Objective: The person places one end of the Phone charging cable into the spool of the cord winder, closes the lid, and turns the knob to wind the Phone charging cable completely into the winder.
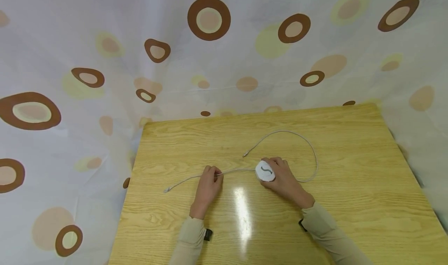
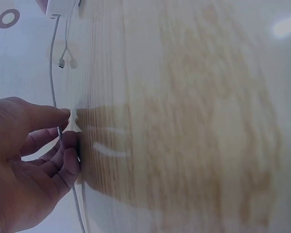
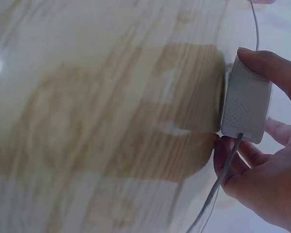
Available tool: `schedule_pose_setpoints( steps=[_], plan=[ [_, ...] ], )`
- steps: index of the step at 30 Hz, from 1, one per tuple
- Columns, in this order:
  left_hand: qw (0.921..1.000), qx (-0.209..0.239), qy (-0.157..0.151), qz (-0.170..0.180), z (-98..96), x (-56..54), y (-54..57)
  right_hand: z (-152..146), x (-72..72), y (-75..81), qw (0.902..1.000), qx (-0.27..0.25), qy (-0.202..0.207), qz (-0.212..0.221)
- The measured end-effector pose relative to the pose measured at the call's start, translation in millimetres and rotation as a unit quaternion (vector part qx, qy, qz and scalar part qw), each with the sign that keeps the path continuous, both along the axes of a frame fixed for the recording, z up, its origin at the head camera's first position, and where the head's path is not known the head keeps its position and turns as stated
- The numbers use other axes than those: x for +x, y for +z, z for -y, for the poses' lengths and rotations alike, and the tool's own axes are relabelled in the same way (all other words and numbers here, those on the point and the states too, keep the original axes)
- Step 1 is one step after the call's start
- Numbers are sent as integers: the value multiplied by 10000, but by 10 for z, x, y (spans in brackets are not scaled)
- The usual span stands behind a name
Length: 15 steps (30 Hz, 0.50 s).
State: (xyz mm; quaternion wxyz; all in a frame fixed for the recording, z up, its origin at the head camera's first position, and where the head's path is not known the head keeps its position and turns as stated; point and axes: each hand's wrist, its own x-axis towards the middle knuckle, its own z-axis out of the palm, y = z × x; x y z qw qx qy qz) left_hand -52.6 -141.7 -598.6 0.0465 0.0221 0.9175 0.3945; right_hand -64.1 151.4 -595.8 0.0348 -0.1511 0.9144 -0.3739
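Observation:
A white many-sided cable box [image 1: 265,171] with a dark wavy mark on top sits on the table, and thin cable leaves it on two sides. My right hand [image 1: 284,181] grips this box, thumb and fingers at its sides; its textured side wall [image 3: 247,99] shows in the right wrist view. To the left, my left hand [image 1: 207,187] pinches the thin white cable [image 1: 239,169] between thumb and fingers. Beyond that hand the cable ends in a small plug [image 1: 167,190]. From the box's right side another length of cable [image 1: 316,160] loops back to a second plug [image 1: 245,155].
The wooden table [image 1: 350,202] is glossy, with a bright light reflection between the hands. Patterned white sheeting [image 1: 245,55] with brown and yellow spots hangs behind and beside it. A dark strap [image 1: 208,234] shows at the left wrist.

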Motion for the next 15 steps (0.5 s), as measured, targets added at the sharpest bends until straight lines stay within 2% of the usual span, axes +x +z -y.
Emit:
schedule_pose_setpoints(
  steps=[6, 15],
  plan=[
    [10000, -8, -39, -42, 13, -23, 19, -50, 2, 91, 9995, -103, -16, 307],
    [9998, -183, -41, -89, 46, -48, 42, -186, -35, 213, 9995, -74, -97, 301]
  ],
)
